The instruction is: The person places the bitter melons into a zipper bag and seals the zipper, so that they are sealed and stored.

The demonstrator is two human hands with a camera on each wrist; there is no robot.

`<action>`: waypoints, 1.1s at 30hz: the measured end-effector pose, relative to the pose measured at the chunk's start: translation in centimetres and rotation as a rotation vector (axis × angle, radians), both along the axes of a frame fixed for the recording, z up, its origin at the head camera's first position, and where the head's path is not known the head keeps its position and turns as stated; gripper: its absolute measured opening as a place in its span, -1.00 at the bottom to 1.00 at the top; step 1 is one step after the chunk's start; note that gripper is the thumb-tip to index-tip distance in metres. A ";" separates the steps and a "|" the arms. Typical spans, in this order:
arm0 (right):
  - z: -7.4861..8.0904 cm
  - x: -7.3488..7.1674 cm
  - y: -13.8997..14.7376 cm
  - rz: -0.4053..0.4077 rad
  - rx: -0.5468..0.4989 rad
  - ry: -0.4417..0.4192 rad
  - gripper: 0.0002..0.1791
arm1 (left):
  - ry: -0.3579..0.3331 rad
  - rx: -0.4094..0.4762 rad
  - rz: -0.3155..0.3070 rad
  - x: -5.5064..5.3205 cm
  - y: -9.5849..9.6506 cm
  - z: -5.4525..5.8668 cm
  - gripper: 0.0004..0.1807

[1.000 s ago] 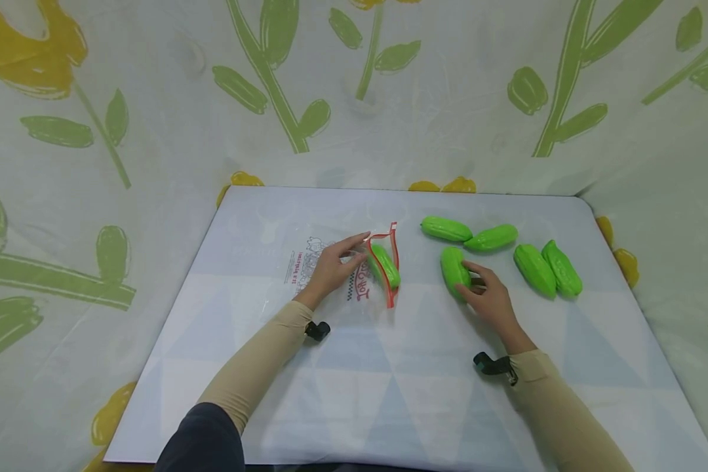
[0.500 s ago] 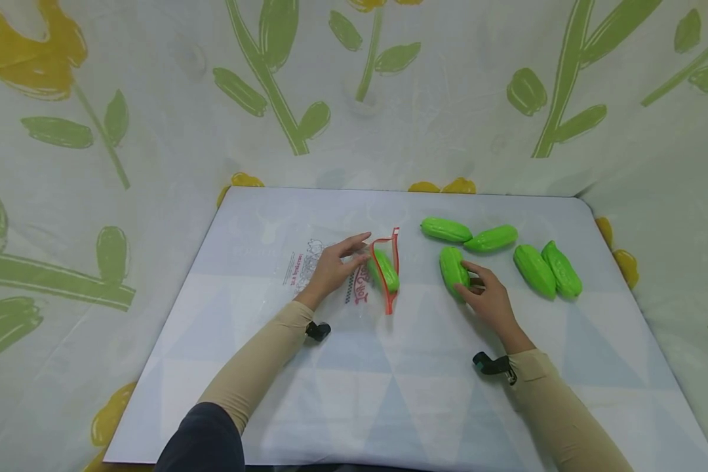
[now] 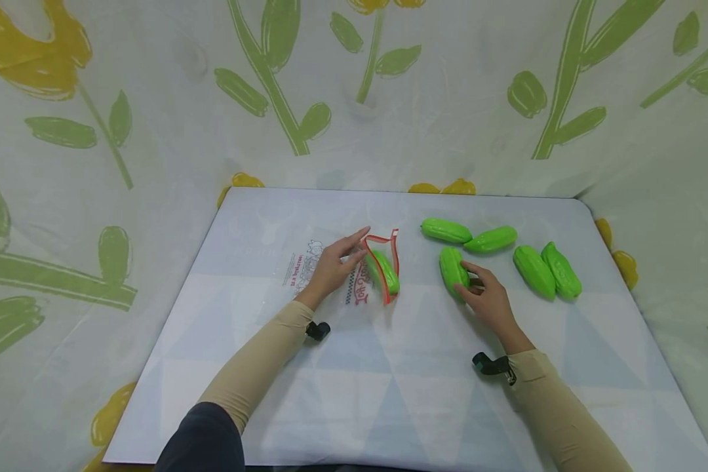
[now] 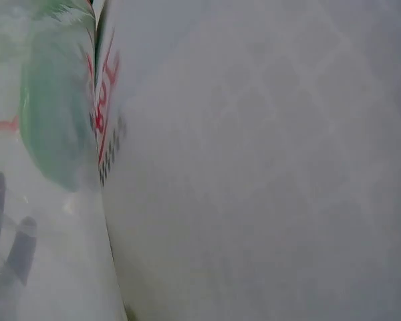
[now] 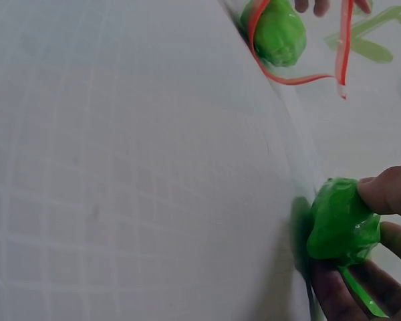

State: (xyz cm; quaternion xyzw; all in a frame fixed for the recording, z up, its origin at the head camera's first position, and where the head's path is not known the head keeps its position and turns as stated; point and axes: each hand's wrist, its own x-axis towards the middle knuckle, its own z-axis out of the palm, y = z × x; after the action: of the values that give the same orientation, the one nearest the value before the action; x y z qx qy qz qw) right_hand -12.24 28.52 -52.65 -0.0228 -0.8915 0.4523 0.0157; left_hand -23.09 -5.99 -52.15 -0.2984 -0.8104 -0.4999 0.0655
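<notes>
A clear zip bag (image 3: 358, 298) with red zip edging and printed lettering lies left of the table's middle, its mouth raised and facing right. One glossy, ridged green gourd (image 3: 383, 272) is inside it; through the film in the left wrist view, this gourd (image 4: 57, 107) looks blurred. My left hand (image 3: 332, 265) is at the bag's mouth, thumb and fingers spread and touching the film. To the right, my right hand (image 3: 488, 295) grips another green gourd (image 3: 453, 272) between thumb and fingers. In the right wrist view, the held gourd (image 5: 344, 224) is close to the tabletop.
Two green gourds touch end to end behind the right hand, the left one (image 3: 445, 229) near the table's back. Two more lie side by side at right, one of them a plump gourd (image 3: 533, 271). A pale patterned table (image 3: 354, 406) meets a flower-printed curtain (image 3: 389, 137).
The bag's red mouth has shifted slightly left and changed shape at my left fingers. My right hand and its gourd have barely moved.
</notes>
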 end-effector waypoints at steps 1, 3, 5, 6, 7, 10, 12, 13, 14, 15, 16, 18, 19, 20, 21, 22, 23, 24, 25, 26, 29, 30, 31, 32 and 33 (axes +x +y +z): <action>0.0 0.0 0.0 -0.001 0.001 0.000 -0.33 | 0.005 -0.006 0.003 0.0 0.0 0.0 -0.48; -0.1 0.0 0.0 -0.002 0.005 0.001 -0.33 | 0.004 -0.009 0.001 0.0 0.0 0.0 -0.51; -0.1 -0.1 0.1 -0.002 0.006 0.006 -0.33 | -0.007 -0.008 -0.012 0.0 0.0 0.0 -0.55; -0.1 -0.1 0.1 -0.002 0.007 0.009 -0.33 | -0.015 -0.010 -0.015 0.1 0.0 0.0 -0.56; -0.2 -0.1 0.1 -0.002 0.009 0.011 -0.33 | -0.026 -0.009 -0.021 0.1 0.0 0.0 -0.58; -0.1 -0.1 0.0 -0.001 0.007 0.014 -0.33 | -0.060 -0.002 -0.024 0.2 0.0 0.0 -0.59; -0.1 -0.1 0.0 -0.001 0.007 0.015 -0.33 | -0.078 0.006 -0.019 0.3 0.1 0.0 -0.58; -0.1 -0.1 0.0 -0.001 0.006 0.016 -0.33 | -0.085 0.012 -0.020 0.3 0.1 0.0 -0.56; -0.1 -0.1 0.0 0.000 0.005 0.016 -0.33 | -0.088 0.015 -0.018 0.3 0.1 0.0 -0.54; -0.1 -0.1 0.1 0.000 0.004 0.016 -0.33 | -0.090 0.016 -0.016 0.3 0.1 0.0 -0.53; -0.2 -0.1 0.1 0.000 0.003 0.017 -0.33 | -0.089 0.016 -0.015 0.3 0.1 -0.1 -0.52; -0.2 -0.1 0.1 0.001 0.003 0.020 -0.33 | -0.080 0.013 -0.012 0.2 0.2 -0.2 -0.52; -0.2 -0.1 0.1 0.002 0.003 0.021 -0.33 | -0.074 0.010 -0.010 0.2 0.2 -0.2 -0.51; -0.2 -0.1 0.1 0.002 0.002 0.023 -0.33 | -0.069 0.009 -0.009 0.1 0.2 -0.3 -0.51; -0.2 -0.1 0.0 0.001 0.002 0.024 -0.33 | -0.064 0.008 -0.009 0.1 0.2 -0.3 -0.51; -0.2 -0.1 0.0 0.001 0.002 0.026 -0.33 | -0.061 0.008 -0.009 0.1 0.2 -0.3 -0.51; -0.1 -0.1 0.0 0.000 0.003 0.028 -0.33 | -0.058 0.008 -0.008 0.1 0.2 -0.3 -0.51; -0.1 -0.2 0.0 -0.002 0.003 0.030 -0.33 | -0.058 0.008 -0.008 0.1 0.2 -0.2 -0.52; -0.1 -0.2 -0.1 -0.003 0.003 0.031 -0.34 | -0.058 0.007 -0.007 0.1 0.2 -0.2 -0.52; -0.1 -0.2 -0.1 -0.004 0.004 0.031 -0.34 | -0.061 0.006 -0.006 0.1 0.2 -0.2 -0.52; -0.2 -0.4 -0.2 -0.006 0.011 0.031 -0.34 | -0.067 0.002 -0.005 0.1 0.3 -0.2 -0.52; -0.2 -0.4 -0.3 -0.005 0.012 0.029 -0.34 | -0.069 0.004 -0.006 0.2 0.3 -0.2 -0.52; -0.2 -0.5 -0.4 -0.003 0.010 0.027 -0.34 | -0.071 0.007 -0.007 0.2 0.3 -0.2 -0.52; -0.2 -0.5 -0.5 0.000 0.007 0.023 -0.34 | -0.071 0.010 -0.010 0.2 0.3 -0.2 -0.52; -0.2 -0.5 -0.5 0.002 0.002 0.022 -0.34 | -0.073 0.012 -0.011 0.2 0.3 -0.1 -0.51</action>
State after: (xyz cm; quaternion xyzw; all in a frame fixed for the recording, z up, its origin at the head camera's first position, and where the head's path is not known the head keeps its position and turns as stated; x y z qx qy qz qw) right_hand -12.74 27.99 -52.83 -0.0169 -0.8918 0.4515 0.0249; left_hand -22.89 -5.67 -52.29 -0.2838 -0.8077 -0.5156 0.0348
